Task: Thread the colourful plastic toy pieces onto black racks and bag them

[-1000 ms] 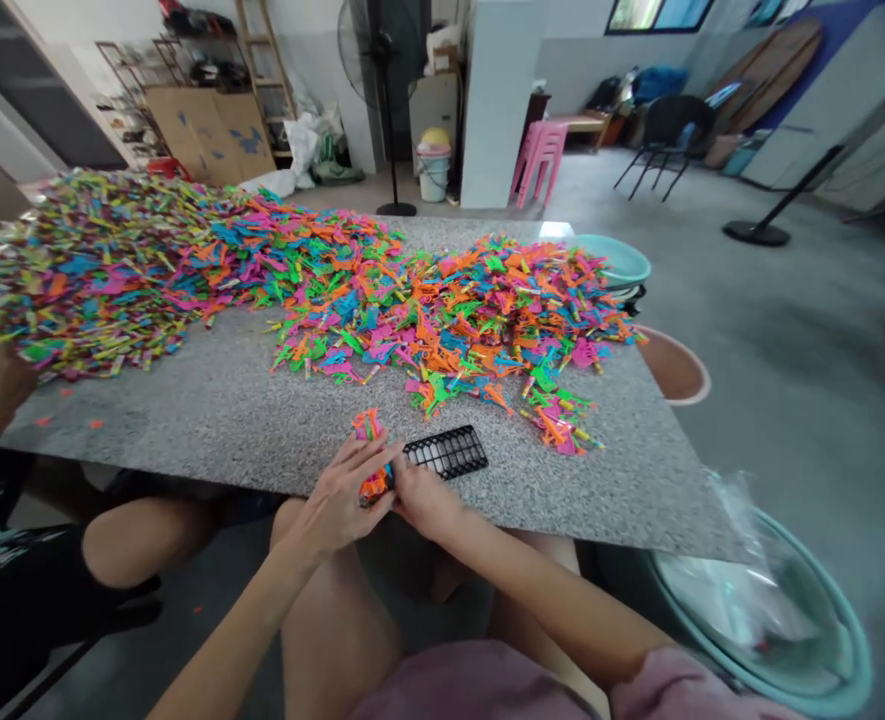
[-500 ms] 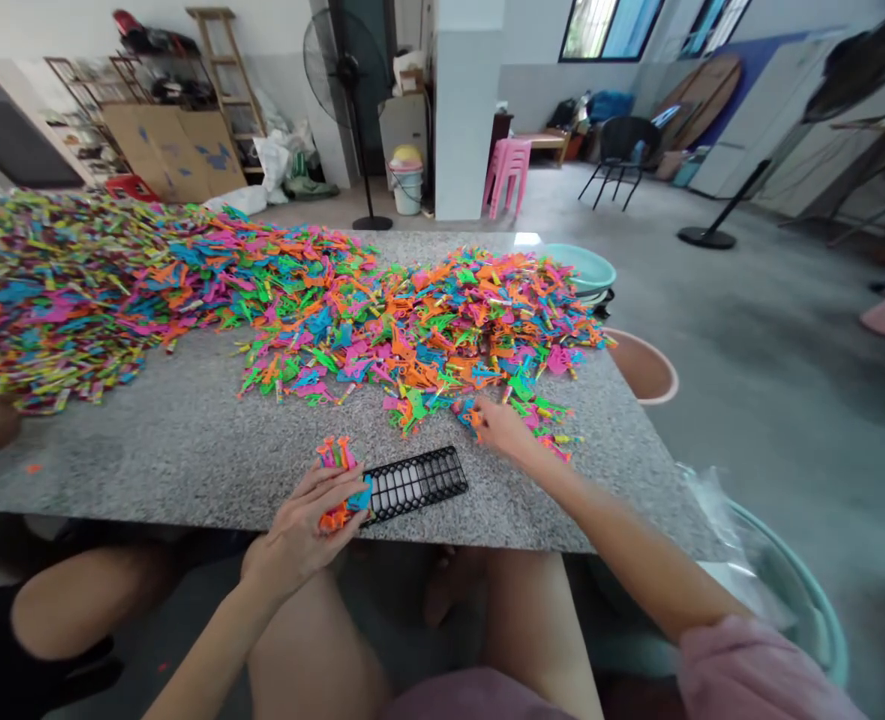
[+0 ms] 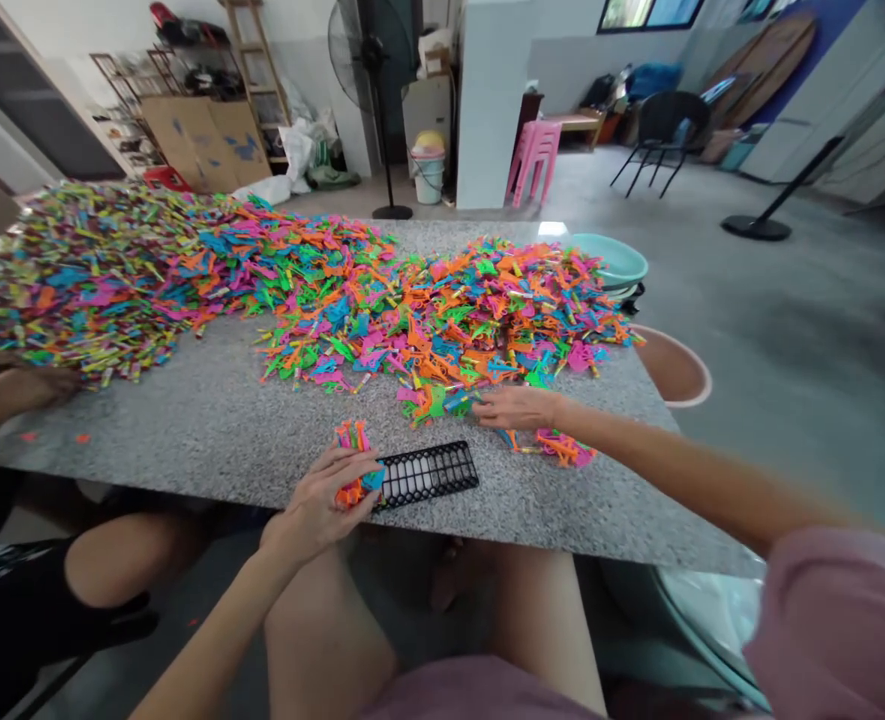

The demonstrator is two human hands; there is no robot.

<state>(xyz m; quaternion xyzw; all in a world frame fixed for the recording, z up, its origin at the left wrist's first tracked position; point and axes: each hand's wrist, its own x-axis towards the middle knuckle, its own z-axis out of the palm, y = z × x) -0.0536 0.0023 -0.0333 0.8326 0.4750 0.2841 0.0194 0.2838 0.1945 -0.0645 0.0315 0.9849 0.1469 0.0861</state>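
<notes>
My left hand wraps over the left end of a black plastic grid rack near the table's front edge. Pink, orange and blue plastic pieces are bunched under and beyond its fingers. Its fingers are closed around them and the rack end. My right hand reaches to the near edge of the heap, fingertips pinched at a small blue plastic piece. Green and orange pieces lie just left of it. The big heap of bright plastic pieces spreads behind both hands.
The speckled stone table carries another heap of yellow-and-maroon pieces at left. A co-worker's hands touch that heap. Some pink and orange pieces lie below my right forearm. Basins stand beyond the right edge.
My right hand has moved slightly along the heap's near edge, and some pieces now lie apart, closer to me. My left hand stays on the rack. The co-worker's hands show more.
</notes>
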